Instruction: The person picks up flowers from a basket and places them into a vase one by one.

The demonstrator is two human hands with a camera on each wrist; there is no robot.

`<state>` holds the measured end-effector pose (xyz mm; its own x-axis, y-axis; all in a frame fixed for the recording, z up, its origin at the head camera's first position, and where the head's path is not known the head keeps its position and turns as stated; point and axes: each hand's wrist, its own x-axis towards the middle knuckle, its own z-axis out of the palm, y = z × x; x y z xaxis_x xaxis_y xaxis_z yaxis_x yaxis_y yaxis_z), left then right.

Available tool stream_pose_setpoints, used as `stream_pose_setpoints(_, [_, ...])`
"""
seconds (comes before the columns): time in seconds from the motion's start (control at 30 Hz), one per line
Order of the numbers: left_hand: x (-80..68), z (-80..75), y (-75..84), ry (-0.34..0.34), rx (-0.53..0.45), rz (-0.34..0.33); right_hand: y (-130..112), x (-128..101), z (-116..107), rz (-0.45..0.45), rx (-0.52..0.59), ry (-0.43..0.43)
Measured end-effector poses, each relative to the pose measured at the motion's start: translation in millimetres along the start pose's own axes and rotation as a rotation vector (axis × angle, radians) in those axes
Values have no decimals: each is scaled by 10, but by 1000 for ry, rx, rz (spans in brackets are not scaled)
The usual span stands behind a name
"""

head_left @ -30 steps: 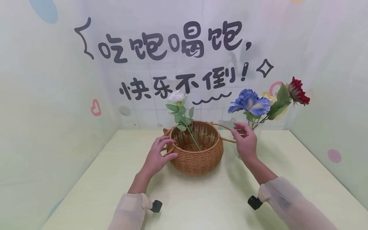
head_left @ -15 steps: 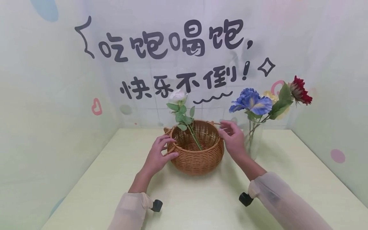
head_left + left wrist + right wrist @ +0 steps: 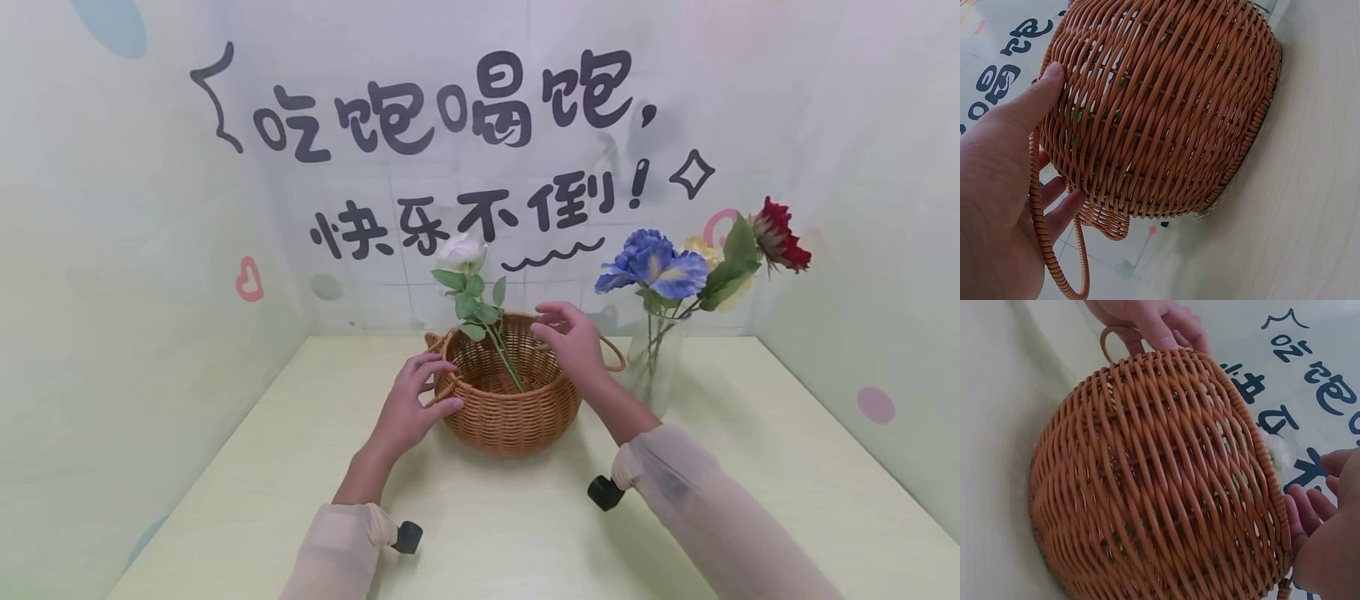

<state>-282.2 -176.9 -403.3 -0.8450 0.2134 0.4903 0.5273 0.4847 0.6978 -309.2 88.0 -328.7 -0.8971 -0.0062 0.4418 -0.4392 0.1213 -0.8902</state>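
A round woven basket (image 3: 510, 417) stands on the table, and a white rose (image 3: 461, 252) leans in it with its stem inside. My left hand (image 3: 438, 387) holds the basket's left side, thumb on the wall (image 3: 1147, 112) and fingers by the rim and the left handle (image 3: 1038, 219). My right hand (image 3: 551, 325) hovers over the right part of the rim with fingers loosely spread and nothing in it. In the right wrist view the fingertips (image 3: 1310, 506) sit close to the basket's rim (image 3: 1266, 469). The right handle (image 3: 617, 360) hangs free.
A glass vase (image 3: 660, 371) stands just right of the basket with a blue flower (image 3: 652, 265), a red flower (image 3: 780, 237) and a pale yellow one. Printed walls close in the pale green table (image 3: 487, 533) on the left, back and right.
My right hand has moved left, from the right handle beside the vase to above the basket's rim. The left hand and basket have stayed put.
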Motion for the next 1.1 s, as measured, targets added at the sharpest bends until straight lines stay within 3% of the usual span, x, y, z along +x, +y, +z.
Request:
stream_pose_setpoints(0.37, [1,-1,-14,0,2,23,-61,126,200,166,26,-42])
stream_pose_setpoints(0.67, [13,-3,5,1,6,17,-38,232,284,246,-6,-81])
stream_pose_setpoints(0.83, [7,-2,26,7,12,17,10,278,312,320,-99,-196])
stream_pose_setpoints(1.1, [17,9,36,10,25,31,78,279,307,335,-224,-331])
